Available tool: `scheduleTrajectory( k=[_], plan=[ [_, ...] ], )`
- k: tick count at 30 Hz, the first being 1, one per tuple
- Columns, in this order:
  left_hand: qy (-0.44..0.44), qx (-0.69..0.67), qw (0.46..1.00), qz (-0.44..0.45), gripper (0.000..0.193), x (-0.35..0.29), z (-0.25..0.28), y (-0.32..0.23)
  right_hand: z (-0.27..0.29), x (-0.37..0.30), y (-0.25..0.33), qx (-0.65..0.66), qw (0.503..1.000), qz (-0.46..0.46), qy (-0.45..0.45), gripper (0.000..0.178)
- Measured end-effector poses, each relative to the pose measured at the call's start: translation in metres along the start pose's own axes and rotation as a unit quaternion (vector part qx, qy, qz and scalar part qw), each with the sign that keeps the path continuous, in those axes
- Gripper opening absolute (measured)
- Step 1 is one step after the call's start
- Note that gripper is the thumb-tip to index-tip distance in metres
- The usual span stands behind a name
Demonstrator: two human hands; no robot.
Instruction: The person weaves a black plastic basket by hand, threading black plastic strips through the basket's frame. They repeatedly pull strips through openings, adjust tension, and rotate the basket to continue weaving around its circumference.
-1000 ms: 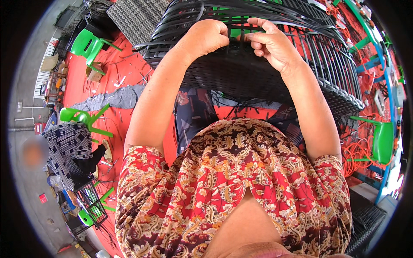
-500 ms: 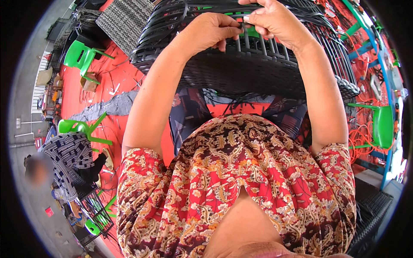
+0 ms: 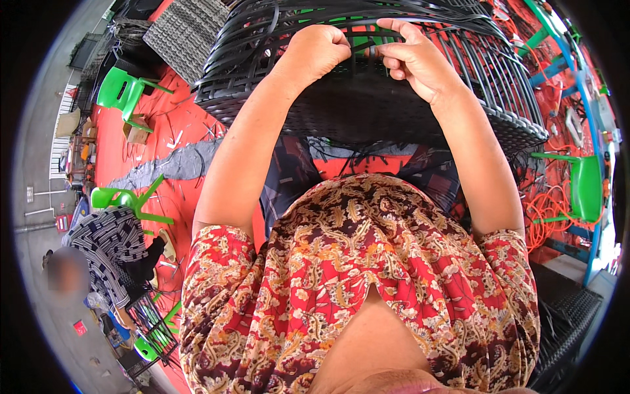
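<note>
A large piece of black wicker weaving (image 3: 367, 108) stands before me, its lower wall tightly woven and its upper part of open bars and loose flat strips (image 3: 262, 33). My left hand (image 3: 312, 58) is at the upper edge of the woven wall, its fingers curled closed; what they pinch is hidden. Facing it, my right hand (image 3: 420, 65) has the index finger stretched out over a strip and the thumb apart from it, the other fingers half bent. A dark strip shows between the two hands.
Green chairs (image 3: 118, 92) stand on the red floor covering (image 3: 174, 197) at left, another green chair (image 3: 584, 189) at right. A grey woven panel (image 3: 184, 36) lies far left. Orange cords (image 3: 554, 217) tangle by a blue frame (image 3: 596, 177). A person (image 3: 111, 243) bends over a dark frame at lower left.
My left hand has curled its fingers and turned knuckles up. The right hand has come down slightly and its fingers have shifted. The weaving has tilted a little.
</note>
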State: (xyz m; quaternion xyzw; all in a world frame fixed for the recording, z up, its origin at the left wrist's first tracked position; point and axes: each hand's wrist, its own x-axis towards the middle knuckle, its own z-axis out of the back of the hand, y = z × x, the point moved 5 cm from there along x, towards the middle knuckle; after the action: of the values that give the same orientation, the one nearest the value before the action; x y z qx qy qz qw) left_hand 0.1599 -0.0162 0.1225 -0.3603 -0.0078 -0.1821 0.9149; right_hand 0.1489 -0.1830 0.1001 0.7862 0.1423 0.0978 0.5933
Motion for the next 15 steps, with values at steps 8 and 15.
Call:
scheduleTrajectory(
  k=[8,15],
  plan=[
    [-0.036,0.017,0.996,0.076,0.015,-0.006,0.007,0.001,-0.003,-0.003,-0.001,0.017,1.000,-0.008,-0.006,0.040],
    [0.068,-0.075,0.995,-0.005,0.012,-0.006,-0.004,-0.004,-0.011,-0.006,0.007,-0.124,0.992,0.023,0.022,0.042]
  ],
)
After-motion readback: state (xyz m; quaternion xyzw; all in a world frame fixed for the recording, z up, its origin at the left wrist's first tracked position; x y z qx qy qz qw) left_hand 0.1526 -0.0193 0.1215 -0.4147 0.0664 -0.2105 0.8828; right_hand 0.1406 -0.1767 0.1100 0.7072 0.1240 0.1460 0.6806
